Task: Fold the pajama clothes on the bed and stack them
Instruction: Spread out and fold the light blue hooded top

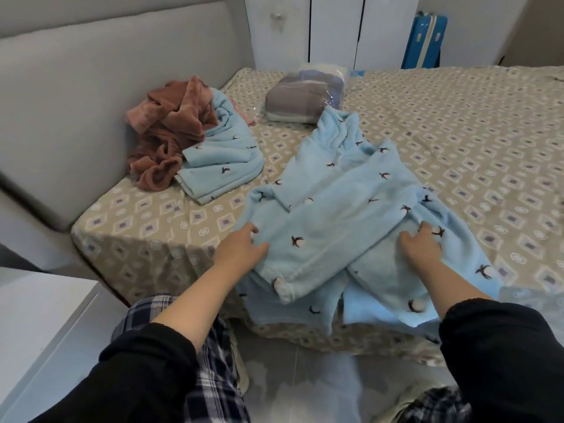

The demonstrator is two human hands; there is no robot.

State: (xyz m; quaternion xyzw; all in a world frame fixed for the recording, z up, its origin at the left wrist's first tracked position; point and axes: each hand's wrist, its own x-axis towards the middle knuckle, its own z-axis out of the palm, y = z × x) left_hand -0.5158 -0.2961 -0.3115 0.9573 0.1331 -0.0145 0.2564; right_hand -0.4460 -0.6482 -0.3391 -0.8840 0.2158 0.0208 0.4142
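A light blue fleece pajama top [332, 209] with small dark bird prints lies spread on the bed [457, 132], its lower part hanging over the near edge. My left hand [241, 248] grips the top's left side, thumb over the fabric and fingers tucked under the edge. My right hand [422, 244] pinches a fold of the same top on its right side. A folded light blue pajama piece [222, 160] with the same print lies at the left near the headboard. Beside it sits a crumpled brown-pink fleece garment [171, 129].
A plastic-wrapped grey bedding bundle [305, 93] sits behind the top. The grey padded headboard [91, 87] runs along the left. White wardrobe doors [332, 29] and a blue case [424, 41] stand beyond the bed. A white surface [39, 325] is at lower left.
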